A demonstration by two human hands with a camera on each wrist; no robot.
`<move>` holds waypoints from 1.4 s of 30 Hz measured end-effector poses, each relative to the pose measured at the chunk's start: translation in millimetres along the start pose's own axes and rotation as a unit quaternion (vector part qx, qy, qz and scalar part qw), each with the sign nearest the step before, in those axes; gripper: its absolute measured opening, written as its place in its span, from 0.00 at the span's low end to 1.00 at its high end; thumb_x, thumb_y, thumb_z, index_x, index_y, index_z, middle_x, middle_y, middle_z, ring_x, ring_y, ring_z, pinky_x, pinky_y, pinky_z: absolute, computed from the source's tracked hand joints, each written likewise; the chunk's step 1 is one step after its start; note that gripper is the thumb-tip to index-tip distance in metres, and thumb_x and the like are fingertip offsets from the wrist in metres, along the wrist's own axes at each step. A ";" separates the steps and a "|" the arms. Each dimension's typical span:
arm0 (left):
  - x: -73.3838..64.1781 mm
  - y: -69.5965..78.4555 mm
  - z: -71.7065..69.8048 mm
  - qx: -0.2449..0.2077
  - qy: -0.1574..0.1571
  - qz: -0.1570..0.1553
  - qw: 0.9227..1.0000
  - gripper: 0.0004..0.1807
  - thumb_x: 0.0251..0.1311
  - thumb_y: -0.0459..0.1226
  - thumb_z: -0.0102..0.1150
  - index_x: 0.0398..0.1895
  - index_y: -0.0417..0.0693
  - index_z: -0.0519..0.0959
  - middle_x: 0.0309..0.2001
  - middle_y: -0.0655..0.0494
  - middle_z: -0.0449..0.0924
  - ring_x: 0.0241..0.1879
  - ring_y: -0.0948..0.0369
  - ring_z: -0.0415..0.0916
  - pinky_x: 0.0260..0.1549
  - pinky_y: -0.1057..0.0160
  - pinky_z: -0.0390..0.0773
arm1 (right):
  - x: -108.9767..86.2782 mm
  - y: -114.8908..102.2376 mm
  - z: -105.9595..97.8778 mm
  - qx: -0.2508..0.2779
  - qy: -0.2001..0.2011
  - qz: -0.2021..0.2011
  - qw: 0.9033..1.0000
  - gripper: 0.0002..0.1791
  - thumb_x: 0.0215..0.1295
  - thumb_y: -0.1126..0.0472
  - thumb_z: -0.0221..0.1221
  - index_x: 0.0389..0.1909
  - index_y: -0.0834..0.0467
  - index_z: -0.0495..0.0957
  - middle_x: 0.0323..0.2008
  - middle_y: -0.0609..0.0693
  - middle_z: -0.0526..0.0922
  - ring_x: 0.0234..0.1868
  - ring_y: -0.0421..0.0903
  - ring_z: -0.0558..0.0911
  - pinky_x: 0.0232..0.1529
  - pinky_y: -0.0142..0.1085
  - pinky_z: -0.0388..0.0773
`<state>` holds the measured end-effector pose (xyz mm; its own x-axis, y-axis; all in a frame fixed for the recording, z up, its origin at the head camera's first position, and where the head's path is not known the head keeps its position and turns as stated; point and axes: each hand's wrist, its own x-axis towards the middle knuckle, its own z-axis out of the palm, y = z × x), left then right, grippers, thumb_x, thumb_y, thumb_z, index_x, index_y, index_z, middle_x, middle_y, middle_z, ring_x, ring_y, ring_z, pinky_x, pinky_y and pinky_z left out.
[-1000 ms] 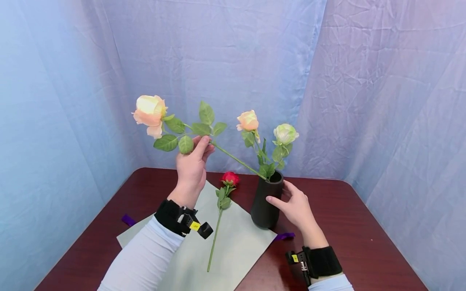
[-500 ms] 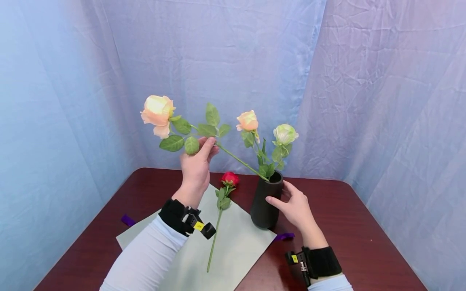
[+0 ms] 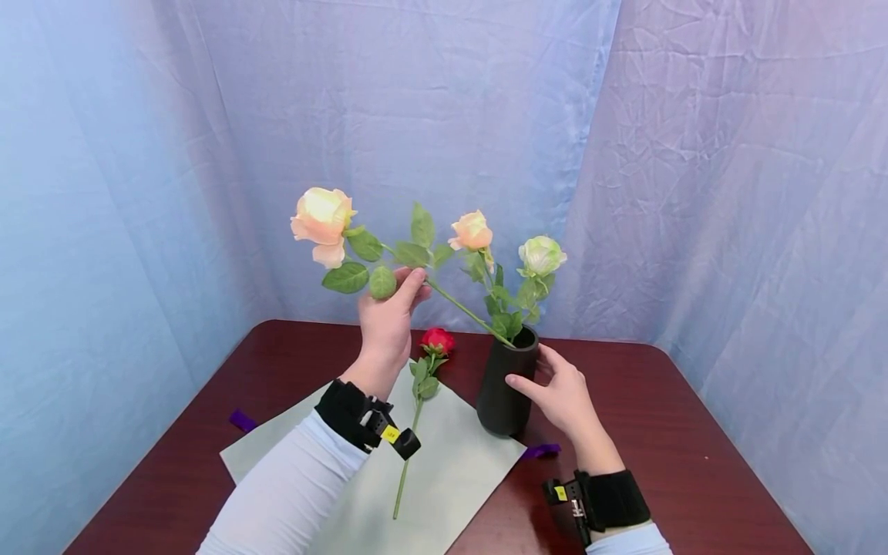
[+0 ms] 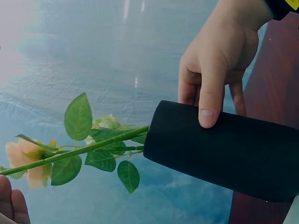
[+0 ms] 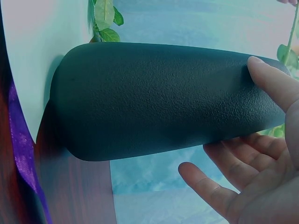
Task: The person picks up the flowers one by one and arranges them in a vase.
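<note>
My left hand [image 3: 388,324] pinches the green stem of a large peach rose [image 3: 324,223] just below its leaves. That stem slants down to the right, its lower end inside the mouth of a black vase [image 3: 505,389]. Around the vase's upper part my right hand [image 3: 565,389] grips, thumb on the near side and fingers behind, as the right wrist view shows on the textured vase wall [image 5: 154,100]. A smaller peach rose [image 3: 472,230] and a pale green-white rose [image 3: 542,256] stand in the vase. In the left wrist view the slanted stem [image 4: 79,151] enters the vase mouth.
A red rose [image 3: 438,341] lies on a pale sheet of wrapping paper [image 3: 458,462] on the dark red-brown table [image 3: 645,432]. Purple ribbon ends [image 3: 543,451] stick out at both sides of the paper. Blue cloth [image 3: 416,116] hangs behind the table.
My left hand has moved right and slightly down, bringing the large peach rose closer to the vase and the other blooms. My right hand and the vase have stayed nearly still.
</note>
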<state>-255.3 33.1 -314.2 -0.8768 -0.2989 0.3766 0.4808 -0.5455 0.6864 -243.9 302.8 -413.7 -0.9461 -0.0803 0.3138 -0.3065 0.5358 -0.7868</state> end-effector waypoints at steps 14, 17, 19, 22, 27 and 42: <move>-5.3 -7.7 4.2 0.045 -0.004 -0.029 0.999 0.13 0.60 0.35 0.73 0.44 0.41 0.82 0.40 0.51 0.84 0.35 0.57 0.85 0.54 0.55 0.79 | -0.7 -3.3 0.9 0.006 0.001 0.001 1.000 0.47 0.59 0.43 0.73 0.75 0.56 0.65 0.65 0.61 0.76 0.64 0.59 0.77 0.58 0.56 0.76; -6.0 -9.6 3.7 0.050 -0.006 -0.032 0.998 0.14 0.59 0.37 0.74 0.45 0.41 0.82 0.41 0.50 0.84 0.36 0.56 0.85 0.54 0.55 0.80 | -0.6 -2.7 1.3 0.005 0.001 0.002 1.000 0.47 0.59 0.43 0.73 0.75 0.56 0.65 0.66 0.61 0.76 0.64 0.59 0.77 0.58 0.56 0.76; -6.7 -10.5 3.5 0.050 -0.008 -0.034 0.998 0.15 0.59 0.37 0.74 0.45 0.41 0.82 0.41 0.50 0.84 0.36 0.55 0.85 0.54 0.56 0.79 | -0.5 -2.4 2.0 0.004 0.000 0.002 1.000 0.47 0.59 0.43 0.73 0.75 0.55 0.65 0.66 0.60 0.76 0.64 0.58 0.77 0.58 0.55 0.76; -7.9 -11.9 3.9 0.052 -0.008 -0.036 0.998 0.14 0.59 0.37 0.74 0.45 0.41 0.82 0.41 0.49 0.84 0.37 0.54 0.85 0.54 0.56 0.80 | -0.2 -2.3 2.9 0.002 -0.001 0.002 1.000 0.48 0.58 0.42 0.73 0.75 0.55 0.65 0.66 0.60 0.76 0.65 0.58 0.77 0.58 0.55 0.76; -10.7 -15.0 6.3 0.067 -0.008 -0.040 0.997 0.15 0.59 0.38 0.75 0.45 0.41 0.84 0.42 0.48 0.85 0.39 0.52 0.86 0.52 0.56 0.80 | 0.6 -1.2 3.5 -0.003 0.002 0.003 1.000 0.48 0.58 0.41 0.73 0.75 0.54 0.65 0.65 0.60 0.76 0.64 0.58 0.77 0.58 0.56 0.76; -15.7 -26.9 12.3 0.098 -0.036 -0.016 0.994 0.14 0.59 0.40 0.75 0.42 0.42 0.83 0.39 0.47 0.85 0.36 0.53 0.85 0.51 0.55 0.80 | 1.5 0.1 3.7 0.000 0.005 0.002 1.000 0.48 0.58 0.41 0.73 0.75 0.55 0.65 0.65 0.60 0.76 0.64 0.58 0.77 0.58 0.55 0.77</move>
<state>-254.5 62.1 -330.8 -0.8924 -0.2228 0.3925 0.4506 -0.3892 0.8035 -245.7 299.6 -415.3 -0.9462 -0.0703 0.3159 -0.3028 0.5369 -0.7875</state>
